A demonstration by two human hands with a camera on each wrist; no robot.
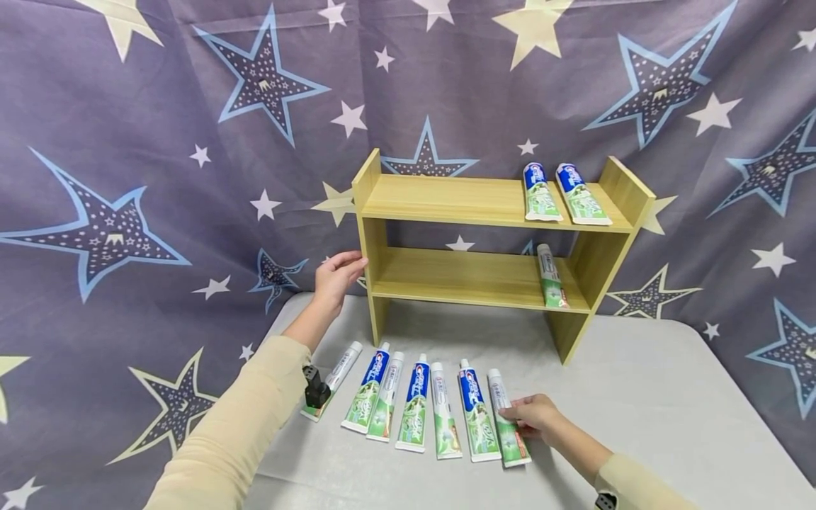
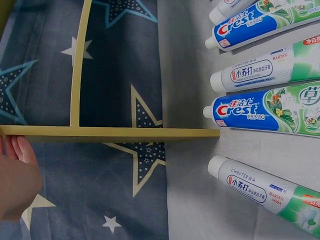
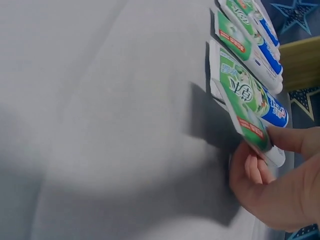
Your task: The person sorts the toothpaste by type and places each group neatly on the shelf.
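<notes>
folded fingers under the white-green toothpaste tube clear in right wrist view, mostly hidden in head view, tube pinched in the right grip, left grip relaxed, touching the wooden shelf

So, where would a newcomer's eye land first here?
Probably on the starry curtain filling the background, then the wooden shelf before it, with two tubes up top and a third tube below. Next, the row of toothpaste tubes on the grey table, where the right hand holds the rightmost tube and the left hand touches the shelf's left side.
</notes>
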